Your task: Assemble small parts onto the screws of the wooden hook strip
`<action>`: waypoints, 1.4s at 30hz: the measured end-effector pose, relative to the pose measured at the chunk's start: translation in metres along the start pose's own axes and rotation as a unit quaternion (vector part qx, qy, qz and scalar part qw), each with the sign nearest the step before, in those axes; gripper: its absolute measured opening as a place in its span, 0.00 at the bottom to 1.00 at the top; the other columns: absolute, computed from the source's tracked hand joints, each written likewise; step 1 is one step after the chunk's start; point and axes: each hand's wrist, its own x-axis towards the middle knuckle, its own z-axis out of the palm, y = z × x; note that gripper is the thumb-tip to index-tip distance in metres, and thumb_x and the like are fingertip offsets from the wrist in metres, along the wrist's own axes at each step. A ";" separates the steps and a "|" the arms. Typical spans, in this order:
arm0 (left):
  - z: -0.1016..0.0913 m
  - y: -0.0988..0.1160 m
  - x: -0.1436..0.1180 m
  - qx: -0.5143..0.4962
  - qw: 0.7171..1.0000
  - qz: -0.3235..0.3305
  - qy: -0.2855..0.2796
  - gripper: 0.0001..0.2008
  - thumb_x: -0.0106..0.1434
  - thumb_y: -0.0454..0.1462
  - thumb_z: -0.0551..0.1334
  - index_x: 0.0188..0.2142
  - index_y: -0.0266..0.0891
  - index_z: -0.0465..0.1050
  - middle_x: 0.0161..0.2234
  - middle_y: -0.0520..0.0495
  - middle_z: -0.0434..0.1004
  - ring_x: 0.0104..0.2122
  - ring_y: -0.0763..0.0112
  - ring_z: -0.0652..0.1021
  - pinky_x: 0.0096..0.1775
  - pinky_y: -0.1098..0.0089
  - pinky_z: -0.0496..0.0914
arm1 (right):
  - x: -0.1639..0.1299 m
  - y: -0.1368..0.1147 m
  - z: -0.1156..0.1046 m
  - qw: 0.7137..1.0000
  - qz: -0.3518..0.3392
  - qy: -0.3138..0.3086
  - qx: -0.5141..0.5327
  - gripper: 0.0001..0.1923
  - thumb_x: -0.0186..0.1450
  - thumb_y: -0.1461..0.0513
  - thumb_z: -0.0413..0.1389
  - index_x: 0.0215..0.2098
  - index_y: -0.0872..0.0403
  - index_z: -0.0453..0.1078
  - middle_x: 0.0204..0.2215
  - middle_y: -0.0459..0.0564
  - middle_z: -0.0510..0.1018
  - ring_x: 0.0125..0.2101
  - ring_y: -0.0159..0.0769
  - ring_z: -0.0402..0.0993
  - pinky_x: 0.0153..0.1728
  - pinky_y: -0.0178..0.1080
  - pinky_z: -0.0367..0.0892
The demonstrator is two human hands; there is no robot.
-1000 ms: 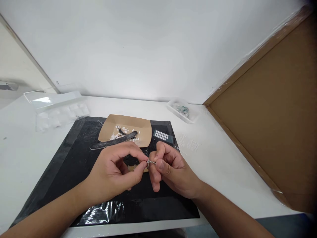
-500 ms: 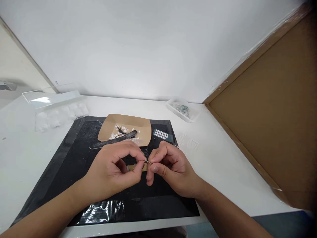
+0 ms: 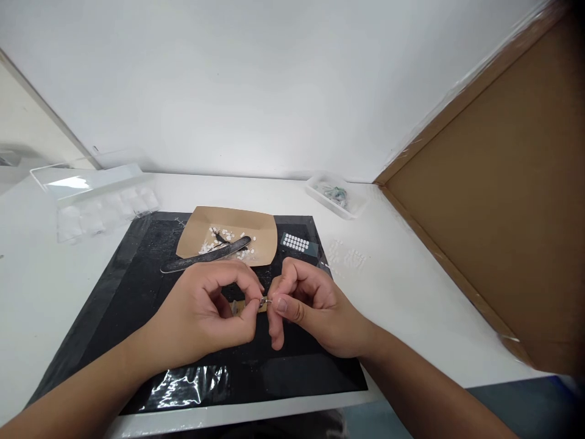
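Your left hand [image 3: 208, 314] and right hand [image 3: 311, 305] meet over the black mat [image 3: 114, 292]. Both sets of fingers are pinched on a tiny metal piece [image 3: 264, 300] right between them.

White table [image 3: 411, 292] with black mat [image 3: 137, 286], clear trays [image 3: 98, 204].

My left hand [image 3: 205, 317] and right hand [image 3: 315, 308] meet fingertip to fingertip over the black mat [image 3: 114, 292], pinching one tiny metal piece [image 3: 264, 300] between them — behind lie a brown paper tray [image 3: 260, 228] of white bits and a dark file [image 3: 205, 256]
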 end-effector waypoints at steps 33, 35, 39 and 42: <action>-0.008 0.002 0.001 -0.131 0.986 -0.069 -0.082 0.09 0.66 0.41 0.72 0.36 0.35 0.82 0.37 0.44 0.79 0.31 0.70 0.80 0.22 0.78 0.79 | 0.003 0.003 -0.008 0.998 -0.013 0.033 -0.048 0.08 0.74 0.59 0.63 0.44 0.54 0.71 0.34 0.46 0.85 0.27 0.30 0.85 0.32 0.33 0.77; -0.008 0.002 0.002 -0.140 0.984 -0.068 -0.086 0.10 0.67 0.41 0.71 0.36 0.35 0.83 0.36 0.44 0.78 0.31 0.70 0.79 0.22 0.77 0.79 | 0.003 0.003 -0.007 0.997 -0.023 0.033 -0.066 0.06 0.75 0.60 0.62 0.44 0.54 0.71 0.33 0.46 0.84 0.28 0.30 0.85 0.34 0.34 0.78; -0.007 -0.001 0.001 -0.157 0.981 -0.067 -0.093 0.10 0.68 0.42 0.70 0.38 0.36 0.83 0.35 0.45 0.77 0.30 0.72 0.78 0.22 0.77 0.79 | 0.001 0.002 -0.007 0.991 -0.044 0.035 -0.125 0.05 0.76 0.60 0.60 0.45 0.53 0.71 0.31 0.45 0.84 0.29 0.32 0.85 0.34 0.35 0.78; -0.007 -0.003 0.001 -0.163 0.979 -0.066 -0.100 0.11 0.68 0.42 0.70 0.39 0.35 0.82 0.36 0.44 0.78 0.31 0.71 0.78 0.22 0.78 0.79 | 0.000 0.000 -0.010 0.975 -0.071 0.029 -0.208 0.04 0.76 0.60 0.59 0.46 0.53 0.72 0.30 0.46 0.84 0.31 0.34 0.85 0.34 0.36 0.78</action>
